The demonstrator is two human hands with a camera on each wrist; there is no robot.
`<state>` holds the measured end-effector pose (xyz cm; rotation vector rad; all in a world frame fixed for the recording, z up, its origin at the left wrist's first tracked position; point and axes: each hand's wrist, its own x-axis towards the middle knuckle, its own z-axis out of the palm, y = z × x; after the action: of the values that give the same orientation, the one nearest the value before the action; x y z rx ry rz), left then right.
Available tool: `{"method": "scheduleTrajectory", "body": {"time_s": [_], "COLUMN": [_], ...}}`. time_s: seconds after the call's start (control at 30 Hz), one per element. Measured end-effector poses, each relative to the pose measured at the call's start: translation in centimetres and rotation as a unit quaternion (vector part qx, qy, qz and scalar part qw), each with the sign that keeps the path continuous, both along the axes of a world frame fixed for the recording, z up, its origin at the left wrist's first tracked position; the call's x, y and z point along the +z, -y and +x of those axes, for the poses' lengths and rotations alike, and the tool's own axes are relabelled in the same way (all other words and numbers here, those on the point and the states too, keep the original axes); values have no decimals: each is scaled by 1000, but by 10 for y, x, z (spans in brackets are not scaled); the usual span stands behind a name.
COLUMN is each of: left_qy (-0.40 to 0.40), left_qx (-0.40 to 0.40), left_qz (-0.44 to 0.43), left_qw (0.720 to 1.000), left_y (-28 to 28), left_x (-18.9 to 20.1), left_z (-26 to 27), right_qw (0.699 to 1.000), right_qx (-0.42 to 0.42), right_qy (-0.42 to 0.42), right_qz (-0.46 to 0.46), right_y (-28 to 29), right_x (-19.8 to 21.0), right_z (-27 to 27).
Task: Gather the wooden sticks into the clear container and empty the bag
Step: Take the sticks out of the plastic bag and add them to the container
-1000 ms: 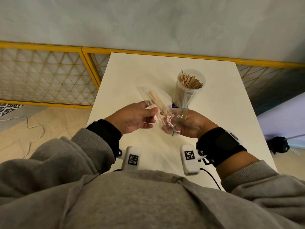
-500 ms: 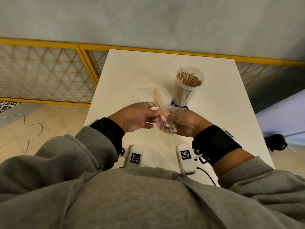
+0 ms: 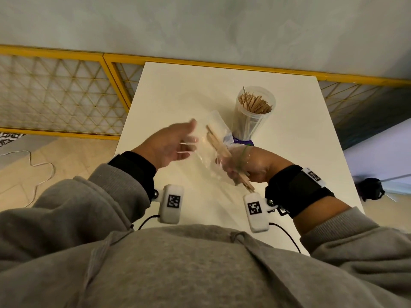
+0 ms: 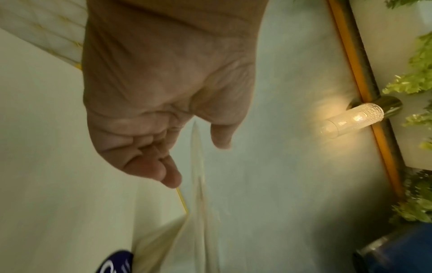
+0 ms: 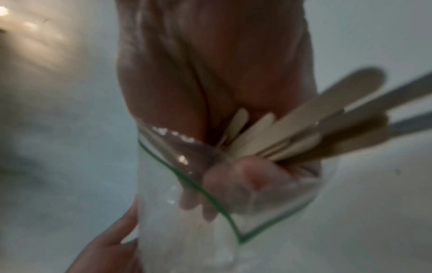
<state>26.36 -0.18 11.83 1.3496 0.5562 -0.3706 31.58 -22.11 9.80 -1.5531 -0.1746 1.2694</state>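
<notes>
Head view shows your right hand [image 3: 249, 163] curled round a bundle of wooden sticks [image 3: 219, 144] inside the clear bag [image 3: 211, 152] (green-edged mouth), above the table [image 3: 178, 90]. Your left hand [image 3: 169, 145], at nine o'clock of the bag, is spread; blur probably hides whether fingertips touch plastic. At one o'clock stands the clear container [image 3: 253, 116], already stick-filled.

Overhead head view; close wrist views
</notes>
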Motion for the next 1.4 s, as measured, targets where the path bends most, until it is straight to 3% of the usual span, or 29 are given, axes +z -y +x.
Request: {"method": "scheduleTrajectory", "body": {"time_s": [0.03,0.17,0.3,0.4,0.5,0.6,0.67,0.73,0.9,1.07,1.17,1.27,1.4], "left_qy": [-4,32,49,-15,-147,-222,-223,-199,-176,-95,-61,-43,-23], "left_qx": [21,-57,87,110,-43,-183,-195,-185,-166,-124,-114,-107,-104], "left_qz": [18,129,101,119,134,172,226,280,332,345,351,347,360], "left_qw": [1000,989,990,987,979,942,928,921,912,926,928,931,927], "left_y": [-7,-6,-25,-30,-20,-16,-16,-21,-31,-30,-29,-28,-30], "left_x": [-1,-19,-51,-77,-102,-106,-98,-87,-73,-78,-84,-88,-88], "left_z": [3,9,9,-4,-27,-39,-38,-35,-29,-28,-28,-25,-23], "right_qw": [999,971,930,954,954,882,839,818,835,824,825,816,837], "right_qx": [35,132,173,28,-192,-340,-395,-418,-407,-345,-299,-315,-278], "right_qy": [25,161,207,206,230,292,315,333,364,445,470,478,452], "right_qz": [-11,-117,-248,-218,-25,145,201,211,64,-65,-94,-82,-135], "right_y": [3,6,36,68,74,53,34,16,-6,-6,-10,-11,-9], "right_x": [-1,-1,1,11,28,47,56,56,22,2,1,12,6], "right_z": [1,3,26,53,80,105,122,137,158,162,158,160,163]}}
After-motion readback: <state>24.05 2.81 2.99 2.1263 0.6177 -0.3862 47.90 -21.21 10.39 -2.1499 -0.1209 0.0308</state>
